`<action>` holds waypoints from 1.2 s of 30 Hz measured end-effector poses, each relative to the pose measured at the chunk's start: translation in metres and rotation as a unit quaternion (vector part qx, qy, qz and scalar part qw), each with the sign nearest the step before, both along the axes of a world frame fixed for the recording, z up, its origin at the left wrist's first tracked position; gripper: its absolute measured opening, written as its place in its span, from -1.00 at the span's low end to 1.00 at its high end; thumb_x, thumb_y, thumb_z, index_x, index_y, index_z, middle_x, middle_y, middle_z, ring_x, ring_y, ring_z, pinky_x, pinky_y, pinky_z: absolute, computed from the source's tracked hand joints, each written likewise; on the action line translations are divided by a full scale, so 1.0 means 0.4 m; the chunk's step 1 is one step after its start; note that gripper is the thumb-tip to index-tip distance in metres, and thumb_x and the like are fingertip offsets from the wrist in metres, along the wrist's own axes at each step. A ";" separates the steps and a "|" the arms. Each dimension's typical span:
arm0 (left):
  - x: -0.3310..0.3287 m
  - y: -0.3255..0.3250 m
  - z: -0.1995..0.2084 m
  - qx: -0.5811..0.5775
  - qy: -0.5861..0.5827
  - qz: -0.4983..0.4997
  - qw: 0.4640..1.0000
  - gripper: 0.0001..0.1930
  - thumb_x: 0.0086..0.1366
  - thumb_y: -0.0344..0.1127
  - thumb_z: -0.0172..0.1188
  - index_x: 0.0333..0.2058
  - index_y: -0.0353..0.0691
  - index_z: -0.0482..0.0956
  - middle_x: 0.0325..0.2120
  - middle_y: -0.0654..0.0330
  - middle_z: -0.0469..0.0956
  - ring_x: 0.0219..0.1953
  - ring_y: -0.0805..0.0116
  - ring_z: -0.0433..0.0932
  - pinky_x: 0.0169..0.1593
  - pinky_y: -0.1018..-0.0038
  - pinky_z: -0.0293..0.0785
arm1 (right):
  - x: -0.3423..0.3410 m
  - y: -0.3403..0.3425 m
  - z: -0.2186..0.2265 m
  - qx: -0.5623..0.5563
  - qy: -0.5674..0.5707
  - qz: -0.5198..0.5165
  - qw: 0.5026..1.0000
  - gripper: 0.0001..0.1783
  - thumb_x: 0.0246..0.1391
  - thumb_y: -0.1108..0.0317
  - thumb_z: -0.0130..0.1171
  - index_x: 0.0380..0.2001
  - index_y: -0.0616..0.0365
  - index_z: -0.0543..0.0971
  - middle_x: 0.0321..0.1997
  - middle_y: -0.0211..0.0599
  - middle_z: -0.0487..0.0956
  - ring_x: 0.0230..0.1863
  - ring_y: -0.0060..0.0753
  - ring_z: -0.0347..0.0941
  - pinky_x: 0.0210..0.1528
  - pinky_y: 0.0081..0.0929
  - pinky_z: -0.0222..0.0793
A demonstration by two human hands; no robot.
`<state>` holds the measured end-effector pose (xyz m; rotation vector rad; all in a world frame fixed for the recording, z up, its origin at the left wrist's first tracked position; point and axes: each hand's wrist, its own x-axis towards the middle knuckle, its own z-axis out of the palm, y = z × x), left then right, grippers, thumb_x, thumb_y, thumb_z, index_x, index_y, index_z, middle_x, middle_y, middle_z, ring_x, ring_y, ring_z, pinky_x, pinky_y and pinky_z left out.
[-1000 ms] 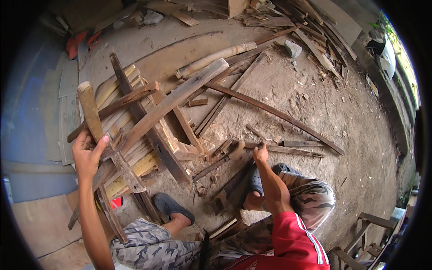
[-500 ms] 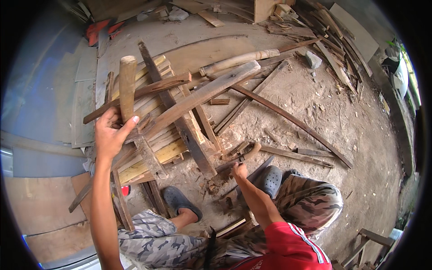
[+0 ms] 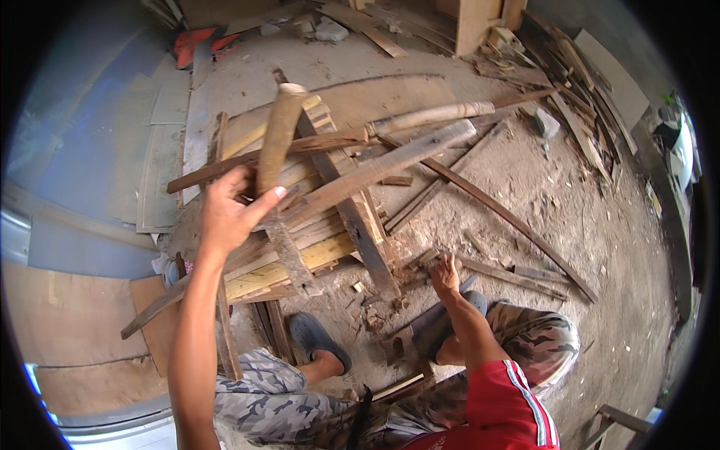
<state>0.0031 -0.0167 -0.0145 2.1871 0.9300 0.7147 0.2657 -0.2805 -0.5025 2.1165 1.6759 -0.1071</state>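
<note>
My left hand (image 3: 234, 210) is closed round the lower end of a thick, round wooden stick (image 3: 281, 131), thumb on the near side. The stick stands up and leans right over a rough wooden bench (image 3: 367, 259) of crossed bars and slats. Whether its foot rests on the bench is hidden. Low over the ground, right of the bench, my right hand (image 3: 445, 276) has its fingers curled where the curved wooden handle of a large knife lay. The hand now covers most of the handle, and the dark blade barely shows.
A long weathered bar (image 3: 382, 169) lies slanted across the bench. A thin dark strip (image 3: 510, 214) and other scraps lie on the dirt floor at right. Scrap wood (image 3: 577, 82) is heaped at the far right, near a grey stone (image 3: 547, 122). My feet wear grey clogs (image 3: 319, 341).
The view has shifted, so the scene sits further right. My right hand has moved from beside the knife's handle onto it. The stick in my left hand leans more to the right.
</note>
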 end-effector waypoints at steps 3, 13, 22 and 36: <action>0.024 0.020 -0.010 0.037 0.057 -0.020 0.998 -0.57 0.09 -0.05 0.42 -0.25 -0.32 0.64 -0.36 0.09 0.67 -0.31 0.35 0.61 -0.16 0.39 0.49 | 0.048 -0.051 0.020 -0.028 0.051 0.019 0.998 -0.67 0.22 0.18 -0.06 -0.06 -0.07 0.60 0.00 -0.31 0.59 0.09 -0.31 0.48 0.25 -0.07 0.06; 0.025 0.004 0.019 0.144 0.123 -0.031 0.981 -0.48 0.04 0.11 0.39 -0.39 -0.33 0.60 -0.50 -0.07 0.58 -0.47 0.08 0.56 -0.34 0.25 0.45 | 0.074 -0.255 0.285 -0.228 0.301 -0.022 0.926 -0.39 -0.13 -0.15 0.27 -0.22 0.20 0.58 -0.26 -0.03 0.64 -0.22 0.07 0.59 -0.23 -0.15 0.52; -0.009 0.005 0.039 0.130 0.235 0.011 0.963 -0.57 0.00 0.08 0.38 -0.47 -0.23 0.64 -0.56 0.01 0.63 -0.48 0.08 0.64 -0.31 0.24 0.55 | -0.029 -0.293 0.999 0.187 0.622 -0.387 0.654 -0.70 0.07 0.39 0.27 -0.26 0.25 0.37 -0.56 -0.32 0.47 -0.67 -0.45 0.46 -0.69 -0.48 0.41; -0.004 0.018 0.012 0.131 0.176 0.010 0.975 -0.61 -0.07 0.00 0.40 -0.47 -0.25 0.68 -0.65 0.01 0.60 -0.53 0.10 0.63 -0.35 0.23 0.53 | -0.222 0.080 1.240 0.350 0.778 -0.337 0.398 -0.73 0.11 0.35 0.20 -0.19 0.20 0.38 -0.58 -0.39 0.44 -0.74 -0.53 0.36 -0.75 -0.56 0.29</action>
